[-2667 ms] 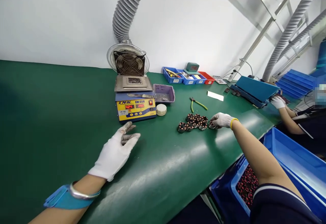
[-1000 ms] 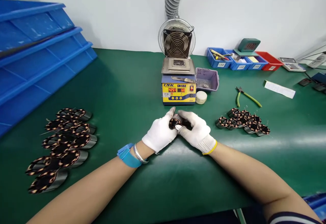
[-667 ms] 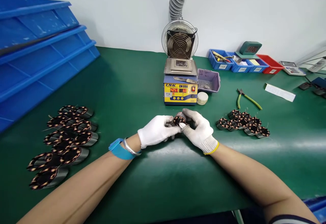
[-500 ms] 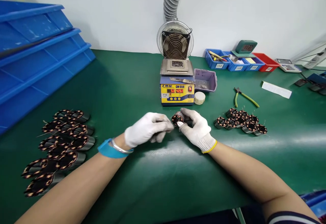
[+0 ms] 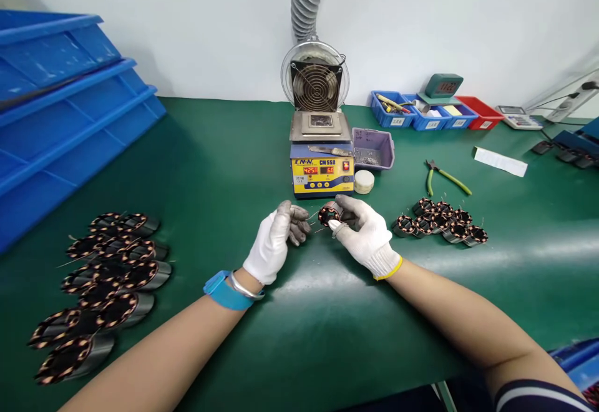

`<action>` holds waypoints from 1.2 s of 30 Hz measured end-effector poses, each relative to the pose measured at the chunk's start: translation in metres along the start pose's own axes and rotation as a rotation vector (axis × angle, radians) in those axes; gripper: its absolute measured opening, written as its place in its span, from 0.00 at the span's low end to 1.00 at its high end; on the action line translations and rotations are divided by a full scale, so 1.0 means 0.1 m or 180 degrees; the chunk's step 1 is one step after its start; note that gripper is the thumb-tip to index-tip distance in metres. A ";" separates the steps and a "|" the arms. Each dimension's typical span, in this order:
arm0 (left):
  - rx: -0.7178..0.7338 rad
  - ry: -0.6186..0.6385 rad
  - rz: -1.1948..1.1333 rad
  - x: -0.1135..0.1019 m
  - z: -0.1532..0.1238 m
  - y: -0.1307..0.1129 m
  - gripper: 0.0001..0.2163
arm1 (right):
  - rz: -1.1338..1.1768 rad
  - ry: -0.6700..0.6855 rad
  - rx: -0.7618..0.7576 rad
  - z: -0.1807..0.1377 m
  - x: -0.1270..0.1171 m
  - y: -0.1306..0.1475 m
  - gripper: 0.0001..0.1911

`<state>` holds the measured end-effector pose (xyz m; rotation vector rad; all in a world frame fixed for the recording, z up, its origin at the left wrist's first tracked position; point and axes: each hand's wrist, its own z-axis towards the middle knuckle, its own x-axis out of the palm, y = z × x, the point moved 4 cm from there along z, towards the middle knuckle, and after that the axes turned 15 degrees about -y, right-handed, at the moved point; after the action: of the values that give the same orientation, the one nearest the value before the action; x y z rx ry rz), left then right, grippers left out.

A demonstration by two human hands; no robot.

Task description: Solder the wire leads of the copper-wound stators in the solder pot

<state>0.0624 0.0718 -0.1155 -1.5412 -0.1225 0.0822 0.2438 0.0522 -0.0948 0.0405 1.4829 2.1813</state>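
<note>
My right hand (image 5: 367, 237), in a white glove, holds a small copper-wound stator (image 5: 329, 214) just above the green bench mat (image 5: 290, 337), its open end turned toward me. My left hand (image 5: 274, 246), also gloved and with a blue wrist strap, sits just left of the stator. Its grey fingertips are pinched together where thin wire leads stick out from the stator. A cluster of small stators (image 5: 440, 225) lies to the right of my right hand. Several larger stators (image 5: 107, 274) lie in rows at the left.
A yellow-and-blue solder pot (image 5: 322, 162) stands behind my hands, with a fume fan (image 5: 316, 84) and hose behind it. Beside it are a purple tray (image 5: 374, 147) and a round white tin (image 5: 364, 181). Green-handled cutters (image 5: 447, 176), small parts bins (image 5: 407, 112) and stacked blue crates (image 5: 60, 106) ring the bench.
My right hand picked a stator from the right cluster and brought it to the middle. My left hand joined it, then drew slightly left with its fingertips pinched at the leads.
</note>
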 end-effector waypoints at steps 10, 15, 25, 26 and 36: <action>-0.0023 0.0403 0.0140 0.09 0.00 -0.05 0.25 | -0.2473 0.0066 -0.1803 1.73 0.25 0.88 0.24; -0.0196 0.0528 -0.0002 0.13 0.00 -0.06 0.24 | -0.3408 0.0454 -0.2105 2.22 0.61 1.01 0.20; -0.0089 0.0586 0.0039 0.17 0.03 0.00 0.19 | -0.3830 0.0748 -0.2375 2.22 0.93 0.80 0.18; -0.0072 0.0574 0.0026 0.17 0.03 0.01 0.19 | -0.3844 0.0730 -0.2406 2.22 0.94 0.79 0.17; -0.0074 0.0461 -0.0021 0.18 0.05 0.02 0.21 | -0.3521 0.0478 -0.1996 2.19 0.74 1.05 0.23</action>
<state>0.0794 0.0787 -0.1169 -1.5647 -0.0136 -0.0361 0.2036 0.2426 0.0689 -0.9307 0.5320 1.5756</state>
